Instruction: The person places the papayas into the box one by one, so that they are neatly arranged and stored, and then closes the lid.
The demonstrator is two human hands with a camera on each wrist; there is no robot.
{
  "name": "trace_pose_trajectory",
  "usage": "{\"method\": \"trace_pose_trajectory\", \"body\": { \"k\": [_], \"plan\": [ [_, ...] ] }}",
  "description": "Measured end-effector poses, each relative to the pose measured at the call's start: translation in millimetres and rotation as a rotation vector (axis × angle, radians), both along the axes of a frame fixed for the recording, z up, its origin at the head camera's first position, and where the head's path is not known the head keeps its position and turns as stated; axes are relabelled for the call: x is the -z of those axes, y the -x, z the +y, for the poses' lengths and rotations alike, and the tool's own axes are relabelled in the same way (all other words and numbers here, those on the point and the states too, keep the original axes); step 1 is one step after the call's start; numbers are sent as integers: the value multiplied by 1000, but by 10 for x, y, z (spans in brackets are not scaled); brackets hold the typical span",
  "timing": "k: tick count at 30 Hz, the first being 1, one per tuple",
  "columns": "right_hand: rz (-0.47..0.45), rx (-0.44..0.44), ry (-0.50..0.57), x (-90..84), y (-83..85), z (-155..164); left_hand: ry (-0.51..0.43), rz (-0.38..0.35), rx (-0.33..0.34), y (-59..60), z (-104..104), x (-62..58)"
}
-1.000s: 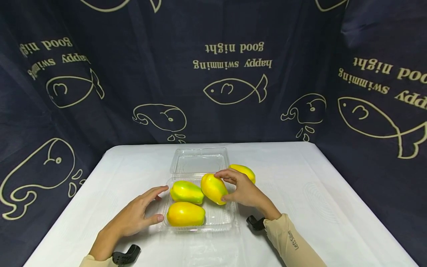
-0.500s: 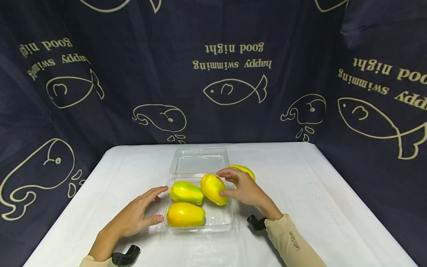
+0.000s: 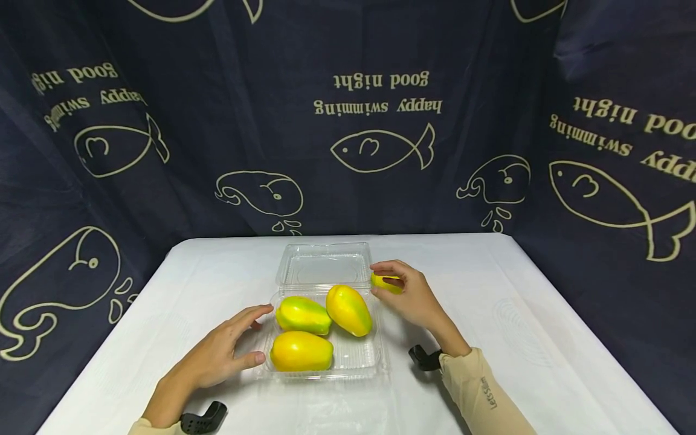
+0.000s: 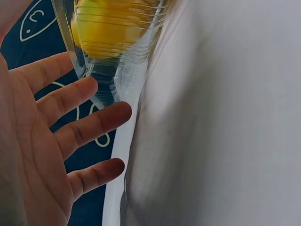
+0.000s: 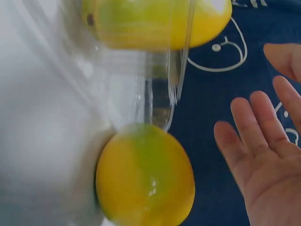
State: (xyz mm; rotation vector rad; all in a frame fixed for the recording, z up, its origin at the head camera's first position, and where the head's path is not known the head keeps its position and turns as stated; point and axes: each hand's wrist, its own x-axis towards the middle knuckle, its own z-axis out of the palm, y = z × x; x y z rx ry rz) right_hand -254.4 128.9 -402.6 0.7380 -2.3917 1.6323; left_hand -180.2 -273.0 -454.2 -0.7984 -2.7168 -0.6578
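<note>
A clear plastic clamshell container (image 3: 356, 359) lies unfolded on the table, holding 3 yellow-green papayas: one at the front (image 3: 301, 351), a greener one behind it (image 3: 302, 314), and a slanted one (image 3: 350, 310) at the right. My left hand (image 3: 217, 350) is beside the container's left wall, fingers spread; the left wrist view shows the fingers (image 4: 77, 134) near the clear wall. My right hand (image 3: 410, 296) is at another papaya (image 3: 379, 281) outside the container, partly hiding it. In the right wrist view, the right hand (image 5: 270, 155) has extended fingers, visibly apart from the papaya (image 5: 146, 179).
The container's lid (image 3: 324, 266) lies folded back behind its base. A white cloth (image 3: 489, 314) covers the table. Dark blue curtains (image 3: 380, 199) with fish and whale drawings stand around its back and sides.
My right hand has left the slanted papaya in the container and moved back and right to the papaya outside. My left hand stays where it was.
</note>
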Motion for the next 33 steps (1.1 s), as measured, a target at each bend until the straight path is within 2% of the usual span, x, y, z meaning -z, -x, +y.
{"method": "trace_pose_trajectory", "body": {
  "k": [6,12,23,33],
  "plan": [
    [31,138,8,21,80,141,2,4,2,6,-1,-3],
    [57,206,-42,108,161,259,-11,-13,-2,3,11,-7],
    [26,251,-121,311,241,290,-10,-7,15,13,8,10],
    [-57,259,-148,434,287,269,-7,-12,4,7,-2,8]
  ]
}}
